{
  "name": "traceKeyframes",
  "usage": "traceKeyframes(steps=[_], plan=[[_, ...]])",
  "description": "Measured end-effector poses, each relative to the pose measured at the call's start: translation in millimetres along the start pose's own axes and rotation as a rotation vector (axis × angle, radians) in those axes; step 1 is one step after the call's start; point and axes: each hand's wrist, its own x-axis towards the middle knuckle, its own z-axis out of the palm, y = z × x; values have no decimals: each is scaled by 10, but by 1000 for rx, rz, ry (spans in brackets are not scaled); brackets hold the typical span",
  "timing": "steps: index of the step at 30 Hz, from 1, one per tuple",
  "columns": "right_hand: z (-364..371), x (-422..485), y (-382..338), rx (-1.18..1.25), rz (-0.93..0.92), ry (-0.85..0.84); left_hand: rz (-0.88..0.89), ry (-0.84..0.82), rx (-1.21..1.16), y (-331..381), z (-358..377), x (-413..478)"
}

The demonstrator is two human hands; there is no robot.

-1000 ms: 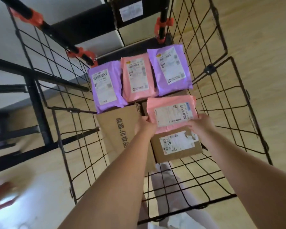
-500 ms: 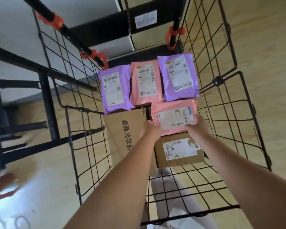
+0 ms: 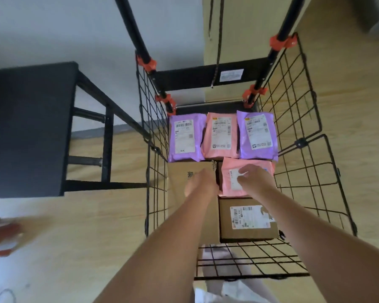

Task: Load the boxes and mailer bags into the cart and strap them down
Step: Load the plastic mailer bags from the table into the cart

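Observation:
The black wire cart (image 3: pixel 305 142) holds a long cardboard box (image 3: pixel 179 179) on the left and a smaller labelled box (image 3: pixel 247 220) on the right. Three mailer bags lie in a row at the far end: purple (image 3: pixel 185 136), pink (image 3: pixel 220 136), purple (image 3: pixel 257 134). A fourth, pink mailer (image 3: pixel 225 185) lies just in front of them, on the boxes. My left hand (image 3: pixel 202 182) is curled at its left edge, fingertips hidden. My right hand (image 3: pixel 256 180) rests flat over its label.
A black strap (image 3: pixel 217 40) hangs down at the cart's back between the handle posts with orange clips (image 3: pixel 281 42). A black table (image 3: pixel 26 127) stands left of the cart. A blurred red thing (image 3: pixel 2 239) lies on the wooden floor at lower left.
The pink mailer has settled down behind the small box. My right hand slid from its right edge onto its top. The view has tilted up along the cart's handle.

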Motion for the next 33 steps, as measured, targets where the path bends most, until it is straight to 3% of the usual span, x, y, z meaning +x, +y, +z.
traceKeyframes(steps=[3,7,16,24,33], plan=[[23,-206,-352,-148,-101,21,36,80,107,-115,-313,-143],[110,-524,-831,-306,-224,107,220,204,272,-283,-782,-360],[514,-1279,-1998,-462,-449,285,340,498,-2,-1239,-1757,-895],[1378,-1906,-2725,-518,-586,277,177,458,-51,-2593,-2275,-1180],[2422,-2467,-3499,-583,-663,236,50,547,-147,-4070,-2721,-1426]])
